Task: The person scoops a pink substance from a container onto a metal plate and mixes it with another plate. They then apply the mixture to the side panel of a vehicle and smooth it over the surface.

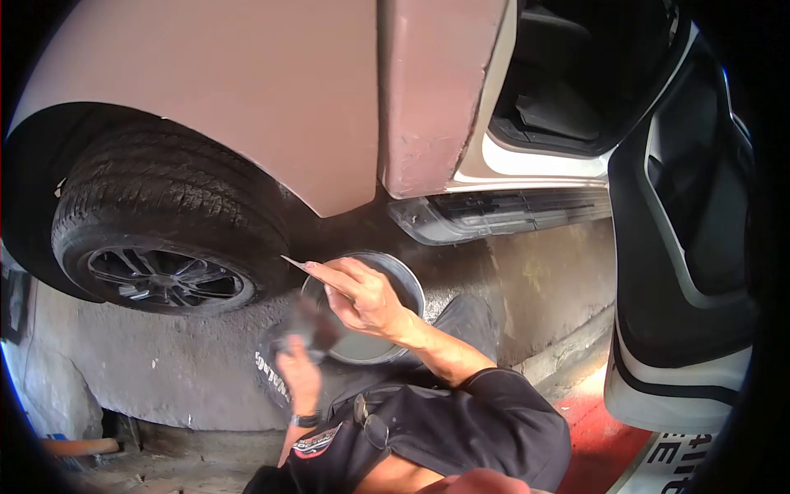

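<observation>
My right hand (366, 298) is raised over a round bucket (424, 309), fingers closed on a thin flat piece (293, 263) whose edge points left; its kind cannot be made out. Lower and to the left, my left hand (299, 370), with a watch on the wrist, holds a dark grey flat piece (315, 323), smeared by motion. That piece is close to the bucket's left rim. Greyish liquid (362, 347) shows inside the bucket, which stands between my legs.
Ahead is a car's pinkish-brown body panel (247, 74), with a wheel (164, 222) at left. A running board (510, 216) runs below the sill at right. The open car door (691, 214) stands on my right. A lettered board (671, 465) lies at lower right.
</observation>
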Available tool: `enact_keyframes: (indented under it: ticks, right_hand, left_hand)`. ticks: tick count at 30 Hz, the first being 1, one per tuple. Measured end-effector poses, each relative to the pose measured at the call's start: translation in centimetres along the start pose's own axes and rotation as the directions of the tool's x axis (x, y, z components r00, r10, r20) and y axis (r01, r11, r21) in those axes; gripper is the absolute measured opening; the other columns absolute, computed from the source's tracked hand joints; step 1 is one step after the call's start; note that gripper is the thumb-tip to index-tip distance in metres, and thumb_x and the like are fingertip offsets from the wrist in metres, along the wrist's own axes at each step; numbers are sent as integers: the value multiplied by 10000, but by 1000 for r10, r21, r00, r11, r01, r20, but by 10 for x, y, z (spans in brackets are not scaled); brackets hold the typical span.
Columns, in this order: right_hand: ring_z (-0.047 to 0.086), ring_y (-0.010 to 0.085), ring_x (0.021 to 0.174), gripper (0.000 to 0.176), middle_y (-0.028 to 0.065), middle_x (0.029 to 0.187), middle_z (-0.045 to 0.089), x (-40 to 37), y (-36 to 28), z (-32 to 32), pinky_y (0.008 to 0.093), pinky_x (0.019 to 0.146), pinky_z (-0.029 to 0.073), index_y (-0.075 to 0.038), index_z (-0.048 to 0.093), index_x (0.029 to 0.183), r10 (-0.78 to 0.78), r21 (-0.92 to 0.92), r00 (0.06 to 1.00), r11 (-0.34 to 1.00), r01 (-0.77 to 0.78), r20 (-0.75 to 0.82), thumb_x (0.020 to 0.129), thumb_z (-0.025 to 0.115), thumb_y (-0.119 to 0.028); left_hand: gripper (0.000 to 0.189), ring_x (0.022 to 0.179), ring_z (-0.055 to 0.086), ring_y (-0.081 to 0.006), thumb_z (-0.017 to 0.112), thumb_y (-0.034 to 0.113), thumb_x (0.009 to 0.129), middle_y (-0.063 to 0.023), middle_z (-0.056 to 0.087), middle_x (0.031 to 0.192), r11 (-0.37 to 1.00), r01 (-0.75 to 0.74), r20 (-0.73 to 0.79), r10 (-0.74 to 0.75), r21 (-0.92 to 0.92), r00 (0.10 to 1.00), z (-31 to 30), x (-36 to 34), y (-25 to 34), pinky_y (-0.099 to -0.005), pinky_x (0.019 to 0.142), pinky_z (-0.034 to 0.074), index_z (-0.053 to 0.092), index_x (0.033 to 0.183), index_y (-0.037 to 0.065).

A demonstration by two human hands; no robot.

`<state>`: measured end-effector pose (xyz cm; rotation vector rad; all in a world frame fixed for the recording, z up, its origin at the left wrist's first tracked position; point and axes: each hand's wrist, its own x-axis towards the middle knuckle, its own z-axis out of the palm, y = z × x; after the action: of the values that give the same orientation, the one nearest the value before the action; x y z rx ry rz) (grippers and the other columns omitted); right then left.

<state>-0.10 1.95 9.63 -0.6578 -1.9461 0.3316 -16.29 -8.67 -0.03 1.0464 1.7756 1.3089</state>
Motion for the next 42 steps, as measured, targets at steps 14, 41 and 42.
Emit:
enact_keyframes:
  ticks: [14, 41, 42]
  right_hand:
    - [623, 90, 948, 372, 23, 1094, 685, 0, -12, 115, 281, 839, 517, -22, 621, 1225, 426, 552, 562, 161, -818, 709, 994, 610, -313]
    - [681, 194, 782, 581, 104, 957, 710, -20, 6, 301, 363, 695, 553, 36, 659, 1128, 436, 243, 212, -16, -970, 875, 969, 559, -514]
    - [684, 219, 801, 596, 123, 949, 711, -28, 12, 321, 372, 706, 550, 55, 655, 1110, 599, 226, 275, 157, -961, 752, 972, 552, -515]
  left_hand:
    - [461, 1177, 554, -236, 593, 288, 982, -120, 558, 1319, 525, -120, -284, -244, -843, 927, -122, 69, -62, -394, 1019, 439, 519, 1311, -26]
    - [374, 975, 631, -189, 661, 315, 959, -66, 632, 1122, 627, -223, -481, -277, -746, 832, -158, 39, -70, -370, 866, 525, 581, 1167, 15]
    - [394, 1003, 625, -194, 670, 316, 950, -74, 630, 1119, 582, -228, -414, -207, -780, 886, -166, 30, -50, -382, 880, 523, 565, 1188, 20]
